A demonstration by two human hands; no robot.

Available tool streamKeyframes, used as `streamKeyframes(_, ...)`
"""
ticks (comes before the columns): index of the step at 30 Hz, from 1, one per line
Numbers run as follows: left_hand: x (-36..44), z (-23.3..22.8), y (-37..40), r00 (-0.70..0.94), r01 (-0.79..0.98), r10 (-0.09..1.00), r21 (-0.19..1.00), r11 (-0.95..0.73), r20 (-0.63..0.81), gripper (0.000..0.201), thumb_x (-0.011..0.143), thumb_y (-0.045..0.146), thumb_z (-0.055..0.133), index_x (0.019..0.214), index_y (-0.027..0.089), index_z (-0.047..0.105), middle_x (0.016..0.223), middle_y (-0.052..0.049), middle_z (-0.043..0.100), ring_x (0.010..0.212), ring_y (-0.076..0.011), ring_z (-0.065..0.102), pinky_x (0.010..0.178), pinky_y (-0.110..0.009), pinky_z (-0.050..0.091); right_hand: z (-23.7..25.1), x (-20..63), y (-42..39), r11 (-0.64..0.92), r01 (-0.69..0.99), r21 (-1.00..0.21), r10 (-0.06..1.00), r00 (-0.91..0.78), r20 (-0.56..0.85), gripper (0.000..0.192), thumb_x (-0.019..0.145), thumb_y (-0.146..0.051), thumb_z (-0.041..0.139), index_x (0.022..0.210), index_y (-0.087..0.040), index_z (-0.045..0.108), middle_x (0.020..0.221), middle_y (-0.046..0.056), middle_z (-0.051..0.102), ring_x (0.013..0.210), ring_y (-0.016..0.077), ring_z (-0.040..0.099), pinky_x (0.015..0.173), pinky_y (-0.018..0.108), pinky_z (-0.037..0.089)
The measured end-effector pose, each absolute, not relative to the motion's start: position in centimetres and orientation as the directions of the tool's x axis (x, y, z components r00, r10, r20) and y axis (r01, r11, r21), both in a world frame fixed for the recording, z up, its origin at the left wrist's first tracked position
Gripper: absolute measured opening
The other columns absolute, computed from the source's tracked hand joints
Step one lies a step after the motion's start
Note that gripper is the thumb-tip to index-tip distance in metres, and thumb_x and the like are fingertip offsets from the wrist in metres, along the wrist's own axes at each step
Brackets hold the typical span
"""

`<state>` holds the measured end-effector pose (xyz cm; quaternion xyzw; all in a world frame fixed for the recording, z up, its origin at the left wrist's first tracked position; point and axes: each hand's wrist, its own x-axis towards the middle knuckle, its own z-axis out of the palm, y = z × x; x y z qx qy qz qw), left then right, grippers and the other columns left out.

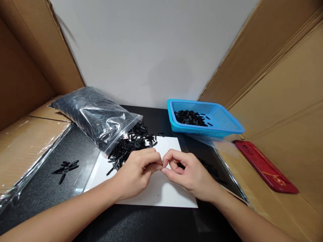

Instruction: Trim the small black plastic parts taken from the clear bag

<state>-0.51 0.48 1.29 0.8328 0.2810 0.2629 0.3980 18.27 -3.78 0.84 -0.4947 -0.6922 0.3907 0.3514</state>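
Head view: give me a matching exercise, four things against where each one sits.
Things:
1. blue basket
2. red case
3. clear bag
4. white sheet

Places:
A. under both hands
B. on the cardboard at far right
C. left of centre, black pieces spilling from its mouth
D. behind the sheet, to the right, holding black pieces

Pairs: 1-D, 2-B, 3-C, 4-A. The left hand and right hand meet fingertip to fingertip above the sheet.
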Motion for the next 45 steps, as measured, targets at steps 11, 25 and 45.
streamKeyframes(11, 0.4, 0.7, -0.2, 0.659, -0.128, 0.733, 0.934, 0.335, -0.172, 0.022, 0.078, 0.032, 0.071, 0.07, 0.015, 0.061, 0.062, 0.003, 0.048, 0.059, -0.0097, 0.035, 0.059, -0.024, 0.025, 1.1, 18.4, -3.6, 0.03, 0.1, -0.995, 0.952, -0.307, -0.002, 0.014, 0.078, -0.027, 0.068, 0.076, -0.019, 0.056, 0.054, -0.01, 0.037, 0.05, 0.0081, 0.028, 0.048, 0.023, 0.023)
streamKeyframes(25, 1.1, 0.9, -0.4, 0.594, -0.153, 0.765, 0.899, 0.41, -0.248, 0.015, 0.075, 0.025, 0.072, 0.073, 0.015, 0.061, 0.068, 0.001, 0.059, 0.059, -0.0086, 0.037, 0.06, -0.024, 0.026, 2.0, 19.6, -3.0, 0.017, 0.289, -0.957, 0.961, -0.267, -0.063, 0.01, 0.074, -0.025, 0.063, 0.073, -0.019, 0.055, 0.054, -0.01, 0.031, 0.05, 0.008, 0.026, 0.047, 0.022, 0.024)
streamKeyframes(45, 0.6, 0.3, 0.6, 0.601, -0.082, 0.786, 0.968, 0.237, -0.142, 0.047, 0.088, 0.028, 0.064, 0.128, 0.019, 0.04, 0.078, -0.002, 0.066, 0.067, -0.0132, 0.06, 0.056, -0.025, 0.036, 0.9, 19.2, -2.8, 0.284, 0.605, -0.744, 0.958, -0.217, 0.189, 0.024, 0.091, -0.031, 0.058, 0.104, -0.02, 0.075, 0.056, -0.004, 0.057, 0.048, 0.0108, 0.043, 0.048, 0.023, 0.031)
